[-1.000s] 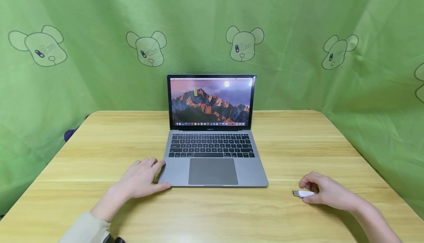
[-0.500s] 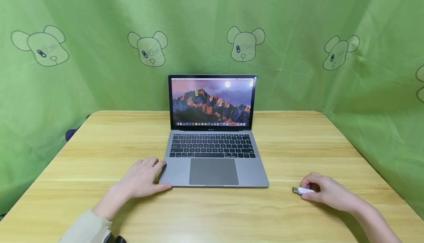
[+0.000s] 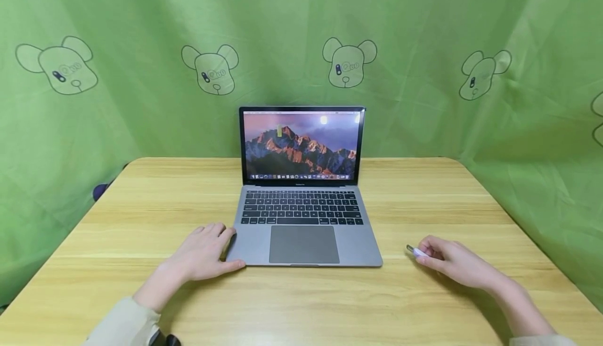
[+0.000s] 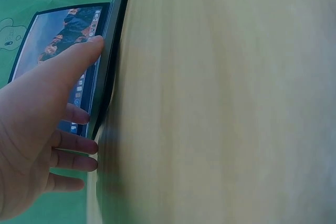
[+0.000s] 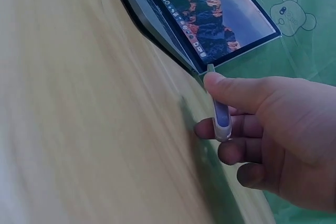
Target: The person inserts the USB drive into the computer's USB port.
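A grey laptop (image 3: 303, 244) stands unfolded on the wooden table, its screen (image 3: 300, 144) lit with a mountain picture. My left hand (image 3: 200, 254) rests at its front left corner, the thumb on the front edge and the fingers, fairly straight, along the left side. My right hand (image 3: 454, 262) pinches a white and purple USB flash drive (image 5: 222, 116) between thumb and fingers, to the right of the laptop. Its metal plug (image 3: 410, 248) sticks out past the fingertips, pointing left and away from me. In the right wrist view the thumb covers part of the drive.
The wooden table (image 3: 301, 309) reaches out on both sides of the laptop. A green curtain (image 3: 282, 21) with bear-head drawings hangs behind the table and along its sides. A small purple thing (image 3: 99, 192) shows beyond the left edge.
My right hand has moved left and away from me with the flash drive, nearer the laptop. The drive's plug has turned to point more away from me. My left hand stays at the laptop corner.
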`<action>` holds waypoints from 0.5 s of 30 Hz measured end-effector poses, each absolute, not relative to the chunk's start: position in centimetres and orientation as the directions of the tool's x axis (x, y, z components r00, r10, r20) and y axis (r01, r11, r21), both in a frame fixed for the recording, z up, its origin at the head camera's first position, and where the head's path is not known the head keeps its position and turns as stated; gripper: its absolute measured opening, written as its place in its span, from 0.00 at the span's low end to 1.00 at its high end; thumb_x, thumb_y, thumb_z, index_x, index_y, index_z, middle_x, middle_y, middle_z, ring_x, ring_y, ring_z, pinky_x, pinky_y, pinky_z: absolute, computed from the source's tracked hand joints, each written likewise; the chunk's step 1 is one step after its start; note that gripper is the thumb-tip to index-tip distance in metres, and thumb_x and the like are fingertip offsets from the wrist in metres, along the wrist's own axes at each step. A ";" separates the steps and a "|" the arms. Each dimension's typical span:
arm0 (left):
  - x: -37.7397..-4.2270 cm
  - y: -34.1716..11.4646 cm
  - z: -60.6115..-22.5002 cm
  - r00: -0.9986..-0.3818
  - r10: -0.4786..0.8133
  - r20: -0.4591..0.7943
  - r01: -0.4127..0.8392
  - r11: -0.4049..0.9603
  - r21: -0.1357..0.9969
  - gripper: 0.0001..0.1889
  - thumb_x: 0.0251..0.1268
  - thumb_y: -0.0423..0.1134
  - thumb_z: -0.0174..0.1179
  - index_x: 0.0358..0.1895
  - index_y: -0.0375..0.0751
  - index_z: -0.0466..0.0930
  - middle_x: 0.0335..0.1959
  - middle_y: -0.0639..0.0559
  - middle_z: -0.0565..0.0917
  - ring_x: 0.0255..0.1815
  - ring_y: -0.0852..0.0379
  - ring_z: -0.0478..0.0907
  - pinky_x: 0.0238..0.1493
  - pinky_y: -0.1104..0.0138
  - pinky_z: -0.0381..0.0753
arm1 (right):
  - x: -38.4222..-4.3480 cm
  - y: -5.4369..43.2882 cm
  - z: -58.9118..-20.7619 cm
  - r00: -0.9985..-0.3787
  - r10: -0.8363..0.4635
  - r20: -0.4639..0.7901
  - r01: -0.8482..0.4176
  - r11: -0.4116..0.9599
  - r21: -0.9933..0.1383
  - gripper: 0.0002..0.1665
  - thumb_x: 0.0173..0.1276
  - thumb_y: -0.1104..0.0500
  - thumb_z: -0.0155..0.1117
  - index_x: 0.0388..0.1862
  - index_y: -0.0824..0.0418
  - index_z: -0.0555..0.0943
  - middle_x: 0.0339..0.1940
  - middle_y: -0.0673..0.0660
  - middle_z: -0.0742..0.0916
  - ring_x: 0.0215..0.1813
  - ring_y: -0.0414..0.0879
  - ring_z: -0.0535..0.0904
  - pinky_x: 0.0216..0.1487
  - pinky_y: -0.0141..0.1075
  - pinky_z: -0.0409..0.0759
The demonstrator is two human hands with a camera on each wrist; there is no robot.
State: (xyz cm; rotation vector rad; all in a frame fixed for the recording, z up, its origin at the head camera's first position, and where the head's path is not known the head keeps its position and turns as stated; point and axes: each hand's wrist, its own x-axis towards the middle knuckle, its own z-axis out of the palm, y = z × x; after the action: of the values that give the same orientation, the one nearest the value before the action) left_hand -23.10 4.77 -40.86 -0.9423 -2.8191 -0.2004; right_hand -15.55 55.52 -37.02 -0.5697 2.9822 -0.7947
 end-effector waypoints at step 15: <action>-23.1 4.7 -40.8 -0.792 0.583 0.182 0.604 0.792 0.091 0.43 0.51 0.73 0.50 0.57 0.36 0.72 0.44 0.44 0.76 0.44 0.48 0.73 0.47 0.53 0.74 | -18.4 55.2 -36.6 -0.963 -0.265 0.057 -0.259 0.835 -0.486 0.09 0.65 0.57 0.62 0.37 0.61 0.76 0.24 0.49 0.77 0.26 0.37 0.68 0.25 0.31 0.70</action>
State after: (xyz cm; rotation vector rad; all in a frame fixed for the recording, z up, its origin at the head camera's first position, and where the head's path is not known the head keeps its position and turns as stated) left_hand -23.07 4.72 -40.83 -0.9454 -2.8356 -0.2168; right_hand -18.37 55.19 -36.57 -0.4275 2.9973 -0.7913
